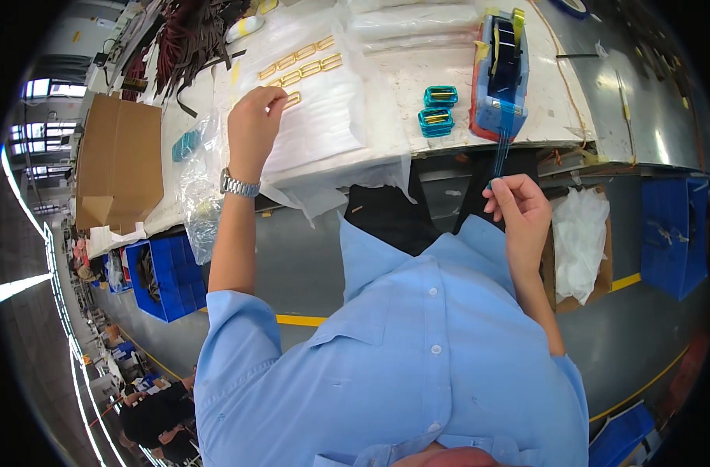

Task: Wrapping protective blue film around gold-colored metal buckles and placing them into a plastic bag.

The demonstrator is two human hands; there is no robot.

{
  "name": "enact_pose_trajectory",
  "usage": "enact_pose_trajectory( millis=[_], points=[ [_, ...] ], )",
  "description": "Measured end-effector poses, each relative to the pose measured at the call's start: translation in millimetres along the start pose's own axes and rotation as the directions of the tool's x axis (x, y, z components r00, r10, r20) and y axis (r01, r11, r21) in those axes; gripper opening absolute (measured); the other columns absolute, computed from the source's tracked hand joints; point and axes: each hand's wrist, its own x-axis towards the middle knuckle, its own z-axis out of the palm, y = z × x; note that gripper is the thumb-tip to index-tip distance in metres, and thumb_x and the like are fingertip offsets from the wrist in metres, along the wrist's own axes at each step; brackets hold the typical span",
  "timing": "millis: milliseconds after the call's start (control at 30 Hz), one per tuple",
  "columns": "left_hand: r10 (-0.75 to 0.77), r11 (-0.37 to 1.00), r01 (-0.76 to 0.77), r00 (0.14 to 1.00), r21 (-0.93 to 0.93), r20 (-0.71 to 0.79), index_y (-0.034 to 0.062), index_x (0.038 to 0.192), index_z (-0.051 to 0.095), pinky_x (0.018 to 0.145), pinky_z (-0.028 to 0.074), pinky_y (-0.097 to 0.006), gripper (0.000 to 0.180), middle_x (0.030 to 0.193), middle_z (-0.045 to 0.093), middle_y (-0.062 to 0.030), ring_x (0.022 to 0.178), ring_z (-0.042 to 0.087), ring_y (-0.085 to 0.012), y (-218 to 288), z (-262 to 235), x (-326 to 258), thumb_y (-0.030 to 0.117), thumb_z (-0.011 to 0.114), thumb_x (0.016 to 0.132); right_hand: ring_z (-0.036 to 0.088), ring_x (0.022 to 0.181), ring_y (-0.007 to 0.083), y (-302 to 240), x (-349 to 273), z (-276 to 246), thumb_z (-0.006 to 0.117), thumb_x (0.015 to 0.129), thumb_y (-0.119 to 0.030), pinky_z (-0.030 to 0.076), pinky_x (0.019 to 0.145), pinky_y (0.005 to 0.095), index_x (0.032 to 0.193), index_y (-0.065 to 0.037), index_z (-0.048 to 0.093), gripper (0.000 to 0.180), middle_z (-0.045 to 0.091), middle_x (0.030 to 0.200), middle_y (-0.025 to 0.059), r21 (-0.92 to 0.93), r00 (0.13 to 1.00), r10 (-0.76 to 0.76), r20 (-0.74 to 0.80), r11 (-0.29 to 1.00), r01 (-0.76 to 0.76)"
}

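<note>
My left hand (254, 128) is over the white padded sheet (316, 128), its thumb and fingers pinched at the end of a gold rectangular slide buckle (292, 100). Beyond it, several more gold buckles (302, 71) lie in slanting rows on the same sheet. My right hand (524, 218) pinches the free end of a strip of clear blue tape (501, 156). That strip stretches down past the table edge from a blue and red tape dispenser (501, 86). Left of the dispenser sit two stacks of buckles wrapped in teal film (436, 121).
Clear plastic bags (199, 202) hang over the table's front edge beside a cardboard box (120, 159). Dark straps (191, 43) are heaped at the back left. Blue bins (168, 280) stand on the floor at left and right, and a carton with white plastic (580, 245) is near my right arm.
</note>
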Motion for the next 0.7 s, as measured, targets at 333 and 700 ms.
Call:
enact_pose_trajectory(
  millis=[333,700],
  points=[
    [0.176,0.961,-0.22,0.954,0.166,0.241,0.0034,0.097,0.068,0.078,0.054,-0.045,0.006,0.089,0.072,-0.0159,0.087,0.069,-0.0366,-22,12,26,0.008,0.07,0.092,0.074,0.076,0.0131,-21,-5,1,0.065,0.107,-0.009,0.055,0.064,0.0242,0.105,0.002,0.067,0.011,0.08,0.1,0.0159,0.201,0.996,0.014,0.089,0.979,-0.032],
    [-0.024,0.028,0.524,0.852,-0.851,0.524,0.0022,0.121,0.072,0.095,0.055,-0.035,0.021,0.124,0.074,-0.0103,0.113,0.069,-0.0169,57,-13,22,0.014,0.07,0.104,0.078,0.087,0.0209,-17,-5,-5,0.064,0.107,-0.005,0.062,0.075,0.0306,0.119,0.007,0.063,0.017,0.079,0.103,0.0199,0.26,0.993,0.001,0.122,0.965,-0.032]
  ],
)
